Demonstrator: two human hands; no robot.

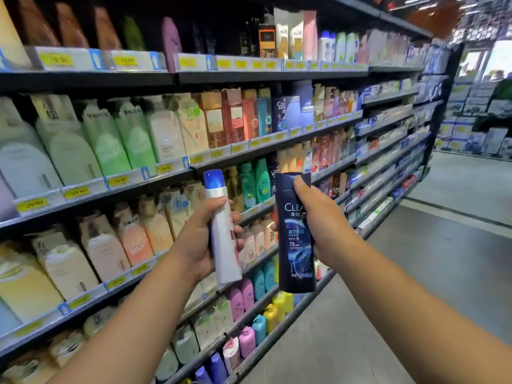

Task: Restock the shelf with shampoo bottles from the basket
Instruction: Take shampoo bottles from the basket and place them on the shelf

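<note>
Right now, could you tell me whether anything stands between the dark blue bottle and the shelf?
Nothing visible does. The right hand holds the dark blue bottle in open air before the shelf, though that row looks full; matching bottles stand there.

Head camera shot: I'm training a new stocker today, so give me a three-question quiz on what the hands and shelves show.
1. True or false: the left hand holds the white bottle with a blue cap.
2. Which brand word shows on the dark blue bottle in the right hand?
A. CLEAR, partly covered by fingers
B. A green leaf logo only
C. No print at all
3. Fill in: a similar dark blue bottle already stands on the shelf ______ the hands.

Key:
1. True
2. A
3. above
</note>
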